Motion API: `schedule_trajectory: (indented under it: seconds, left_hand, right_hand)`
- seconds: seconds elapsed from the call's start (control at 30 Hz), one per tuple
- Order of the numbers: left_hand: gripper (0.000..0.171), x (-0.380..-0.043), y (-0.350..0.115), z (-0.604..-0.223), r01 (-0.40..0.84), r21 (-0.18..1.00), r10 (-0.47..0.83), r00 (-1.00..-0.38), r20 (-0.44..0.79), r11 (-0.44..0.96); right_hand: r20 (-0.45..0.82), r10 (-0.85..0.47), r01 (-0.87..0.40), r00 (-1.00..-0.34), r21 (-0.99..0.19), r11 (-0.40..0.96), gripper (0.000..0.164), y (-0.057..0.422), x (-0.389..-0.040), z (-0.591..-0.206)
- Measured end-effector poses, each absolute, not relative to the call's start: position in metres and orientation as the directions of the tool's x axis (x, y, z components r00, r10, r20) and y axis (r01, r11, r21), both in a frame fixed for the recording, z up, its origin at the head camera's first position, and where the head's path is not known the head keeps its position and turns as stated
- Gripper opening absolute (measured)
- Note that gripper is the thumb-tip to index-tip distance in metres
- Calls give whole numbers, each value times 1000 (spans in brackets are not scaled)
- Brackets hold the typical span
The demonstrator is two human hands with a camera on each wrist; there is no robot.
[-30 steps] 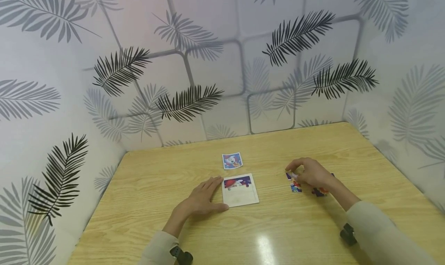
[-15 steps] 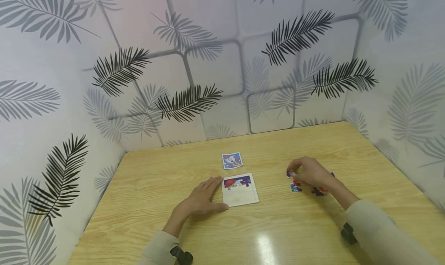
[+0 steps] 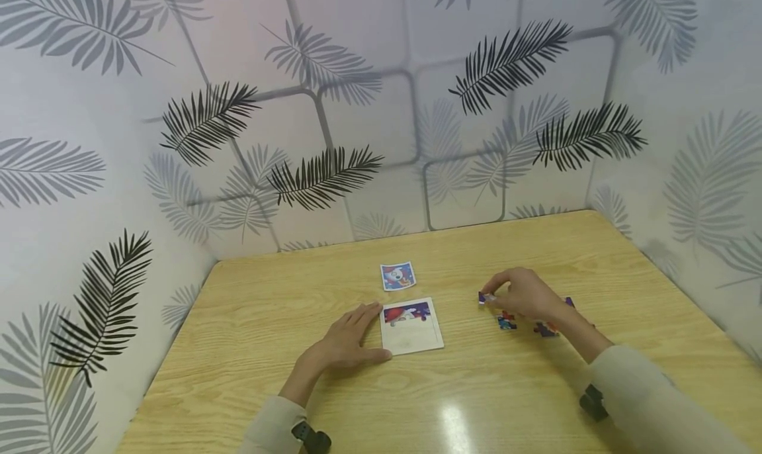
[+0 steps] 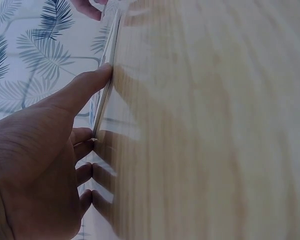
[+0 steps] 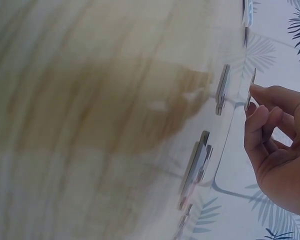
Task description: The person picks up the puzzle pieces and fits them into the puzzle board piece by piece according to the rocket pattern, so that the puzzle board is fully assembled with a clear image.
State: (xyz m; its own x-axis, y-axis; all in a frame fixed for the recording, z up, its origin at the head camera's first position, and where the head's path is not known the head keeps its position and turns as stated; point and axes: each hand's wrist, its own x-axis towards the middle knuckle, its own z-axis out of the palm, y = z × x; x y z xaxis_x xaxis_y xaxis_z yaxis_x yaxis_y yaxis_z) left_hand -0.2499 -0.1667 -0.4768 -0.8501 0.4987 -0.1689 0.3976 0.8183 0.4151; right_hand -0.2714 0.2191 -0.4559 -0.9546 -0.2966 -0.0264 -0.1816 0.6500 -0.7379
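Observation:
A white puzzle board (image 3: 411, 335) lies on the table, its top row filled with puzzle pieces (image 3: 406, 313) of a red and purple picture. My left hand (image 3: 344, 341) rests flat at the board's left side, fingers spread, thumb at the near corner and fingertips at the far one. In the left wrist view the thumb (image 4: 87, 85) touches the board's edge. My right hand (image 3: 526, 296) pinches a small purple puzzle piece (image 3: 483, 298) between thumb and fingers, off the table in the right wrist view (image 5: 253, 85). Below that hand lie loose pieces (image 3: 507, 322), some partly hidden by it.
A small picture card (image 3: 397, 276) showing a white cartoon character on blue lies behind the board. More loose pieces (image 3: 546, 329) lie under the right wrist. The wooden table (image 3: 286, 288) meets a leaf-patterned wall covering (image 3: 369, 196) at its back edge.
My right hand has lifted the purple puzzle piece from the loose pieces and moved it slightly left. My left hand and the board have stayed in place.

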Motion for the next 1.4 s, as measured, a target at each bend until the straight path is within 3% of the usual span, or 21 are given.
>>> schedule_trajectory:
  seconds: [1.1, 1.4]
  left_hand:
    - [93, -251, -167, -476, 407, 400, 502, -849, -167, 821]
    - [94, -252, -168, -479, 428, 395, 520, -839, -161, 813]
  right_hand:
    - [66, -423, -326, -904, -747, 579, 10, 156, -274, -455]
    - [72, -442, -339, -894, -754, 563, 14, 133, -271, -457]
